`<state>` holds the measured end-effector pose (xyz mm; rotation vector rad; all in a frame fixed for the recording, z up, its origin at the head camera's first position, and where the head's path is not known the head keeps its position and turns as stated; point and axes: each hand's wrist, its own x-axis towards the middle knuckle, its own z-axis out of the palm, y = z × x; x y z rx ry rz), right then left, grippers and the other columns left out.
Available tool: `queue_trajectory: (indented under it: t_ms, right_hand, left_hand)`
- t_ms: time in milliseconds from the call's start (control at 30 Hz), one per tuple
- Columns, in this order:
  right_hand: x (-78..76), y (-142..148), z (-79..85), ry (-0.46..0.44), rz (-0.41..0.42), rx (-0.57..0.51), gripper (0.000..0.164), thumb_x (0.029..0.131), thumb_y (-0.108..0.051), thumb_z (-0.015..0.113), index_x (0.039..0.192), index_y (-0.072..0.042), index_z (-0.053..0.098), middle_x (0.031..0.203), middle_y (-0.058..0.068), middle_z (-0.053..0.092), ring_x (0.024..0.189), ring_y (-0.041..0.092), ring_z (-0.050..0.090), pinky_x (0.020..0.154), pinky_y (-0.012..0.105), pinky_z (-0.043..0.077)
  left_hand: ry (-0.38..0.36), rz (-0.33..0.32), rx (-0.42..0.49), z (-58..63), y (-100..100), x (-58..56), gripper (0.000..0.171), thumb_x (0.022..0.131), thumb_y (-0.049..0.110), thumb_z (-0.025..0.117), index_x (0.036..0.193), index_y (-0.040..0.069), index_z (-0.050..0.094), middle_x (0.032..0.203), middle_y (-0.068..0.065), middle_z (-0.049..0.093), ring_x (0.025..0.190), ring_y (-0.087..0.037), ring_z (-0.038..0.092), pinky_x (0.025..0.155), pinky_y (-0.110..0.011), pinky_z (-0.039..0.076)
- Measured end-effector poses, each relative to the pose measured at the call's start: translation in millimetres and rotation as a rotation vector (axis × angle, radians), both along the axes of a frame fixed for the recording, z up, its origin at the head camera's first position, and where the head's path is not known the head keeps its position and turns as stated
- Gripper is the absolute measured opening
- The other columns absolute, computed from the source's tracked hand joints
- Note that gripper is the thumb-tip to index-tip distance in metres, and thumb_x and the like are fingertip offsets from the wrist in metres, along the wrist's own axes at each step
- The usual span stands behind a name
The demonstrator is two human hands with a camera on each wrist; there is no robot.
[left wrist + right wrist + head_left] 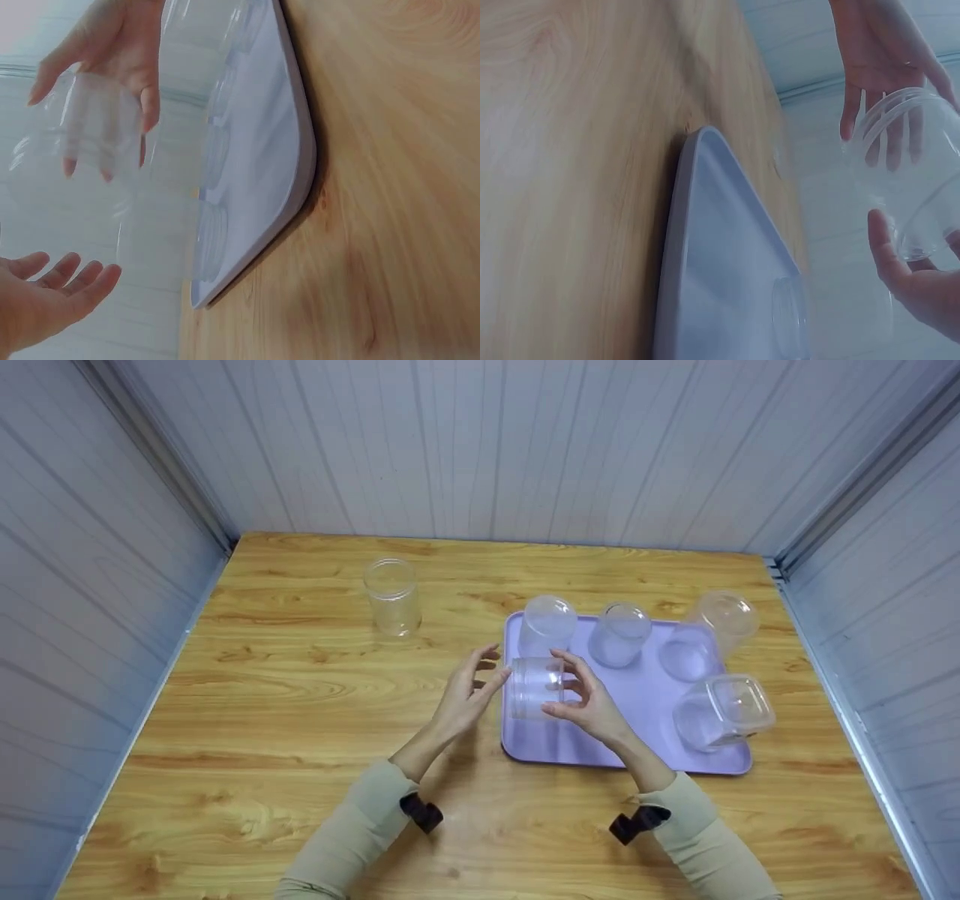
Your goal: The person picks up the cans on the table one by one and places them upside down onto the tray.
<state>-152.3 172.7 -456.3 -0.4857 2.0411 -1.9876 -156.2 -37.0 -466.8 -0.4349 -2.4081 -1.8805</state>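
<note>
A clear plastic jar (534,690) is held on its side above the left part of the lilac tray (637,750), its ringed neck pointing left. My right hand (592,705) grips the jar round its other end, thumb in front and fingers behind. Beside the neck is my left hand (466,694), its fingers spread and relaxed, the thumb at the rim; whether it touches cannot be told. In the left wrist view the left hand (52,300) has loosely extended fingers near the jar (75,165). The right wrist view shows the right hand (922,289) holding the jar (915,165).
Clear round jars (621,636) stand along the tray's back side. A squarish clear jar (724,712) leans into view at its right. Another clear jar (393,598) stands on the wooden table (300,720) at the back left. Pale panel walls (480,450) enclose the table.
</note>
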Motion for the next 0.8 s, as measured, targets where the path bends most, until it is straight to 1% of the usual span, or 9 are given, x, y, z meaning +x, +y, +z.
queue_trajectory:
  t_ms: [133, 267, 333, 500, 533, 600, 633, 700, 800]
  right_hand:
    - [4.3, 2, 11.8, 0.016, -0.026, 0.133, 0.074, 0.073, 0.003, 0.068, 0.136, -0.003, 0.030, 0.125, 0.025, 0.033, 0.105, 0.043, 0.041, 0.073, 0.036, 0.047]
    - [5.8, 5, 15.8, 0.040, -0.039, 0.232, 0.075, 0.071, -0.002, 0.071, 0.135, -0.005, 0.032, 0.125, 0.021, 0.036, 0.104, 0.037, 0.043, 0.072, 0.036, 0.046]
    - [3.6, 9, 10.9, 0.060, -0.040, 0.270, 0.076, 0.070, -0.005, 0.073, 0.135, -0.007, 0.034, 0.126, 0.020, 0.036, 0.104, 0.036, 0.043, 0.072, 0.039, 0.046]
    - [-3.5, 20, -5.2, 0.130, -0.045, 0.380, 0.078, 0.066, -0.017, 0.078, 0.133, -0.018, 0.038, 0.128, 0.016, 0.039, 0.103, 0.038, 0.044, 0.070, 0.048, 0.045]
    - [-4.0, 22, -6.5, 0.151, -0.050, 0.405, 0.078, 0.065, -0.020, 0.079, 0.132, -0.019, 0.039, 0.127, 0.016, 0.040, 0.102, 0.038, 0.044, 0.069, 0.049, 0.045]
    - [-4.5, 24, -7.8, 0.192, -0.058, 0.457, 0.079, 0.063, -0.023, 0.080, 0.132, -0.019, 0.040, 0.126, 0.016, 0.042, 0.100, 0.036, 0.045, 0.067, 0.050, 0.045]
    - [-4.5, 26, -8.3, 0.217, -0.058, 0.485, 0.080, 0.063, -0.024, 0.080, 0.131, -0.017, 0.041, 0.125, 0.016, 0.042, 0.099, 0.036, 0.045, 0.068, 0.050, 0.045]
    - [-4.6, 28, -8.8, 0.261, -0.057, 0.535, 0.081, 0.061, -0.025, 0.081, 0.131, -0.014, 0.041, 0.125, 0.016, 0.043, 0.100, 0.035, 0.045, 0.072, 0.051, 0.044]
    - [-4.4, 31, -8.7, 0.309, -0.046, 0.617, 0.083, 0.060, -0.025, 0.082, 0.130, -0.010, 0.041, 0.123, 0.015, 0.044, 0.102, 0.034, 0.045, 0.081, 0.048, 0.041]
  left_hand:
    - [0.035, 0.064, -0.043, 2.5, -6, -6.3, 0.040, 0.085, 0.022, 0.059, 0.118, 0.001, 0.051, 0.110, -0.013, 0.054, 0.100, -0.026, 0.052, 0.075, -0.037, 0.048]
    - [0.065, 0.099, -0.116, 4.9, -14, -12.9, 0.036, 0.084, 0.019, 0.060, 0.114, 0.001, 0.054, 0.109, -0.012, 0.055, 0.098, -0.023, 0.052, 0.073, -0.036, 0.048]
    - [0.072, 0.110, -0.148, 6.4, -18, -16.6, 0.034, 0.084, 0.019, 0.060, 0.113, 0.001, 0.054, 0.110, -0.013, 0.055, 0.098, -0.024, 0.051, 0.074, -0.039, 0.047]
    - [0.087, 0.131, -0.225, 11.7, -31, -27.0, 0.033, 0.084, 0.018, 0.060, 0.111, -0.001, 0.054, 0.110, -0.017, 0.053, 0.099, -0.031, 0.049, 0.075, -0.044, 0.046]
    - [0.090, 0.137, -0.244, 12.9, -34, -29.2, 0.034, 0.084, 0.018, 0.060, 0.111, -0.001, 0.054, 0.109, -0.017, 0.053, 0.099, -0.032, 0.049, 0.075, -0.043, 0.046]
    - [0.103, 0.150, -0.285, 15.4, -40, -34.0, 0.035, 0.084, 0.018, 0.060, 0.112, -0.002, 0.054, 0.109, -0.017, 0.053, 0.099, -0.032, 0.048, 0.076, -0.041, 0.045]
    - [0.109, 0.155, -0.310, 16.2, -42, -36.4, 0.035, 0.084, 0.018, 0.060, 0.112, -0.003, 0.054, 0.109, -0.016, 0.052, 0.099, -0.031, 0.048, 0.078, -0.039, 0.044]
    - [0.118, 0.162, -0.359, 17.3, -47, -41.3, 0.037, 0.085, 0.020, 0.060, 0.113, -0.003, 0.053, 0.109, -0.016, 0.051, 0.100, -0.030, 0.048, 0.080, -0.037, 0.043]
    - [0.126, 0.168, -0.430, 17.5, -55, -48.0, 0.039, 0.085, 0.019, 0.059, 0.114, -0.005, 0.052, 0.111, -0.017, 0.050, 0.101, -0.030, 0.047, 0.085, -0.037, 0.041]
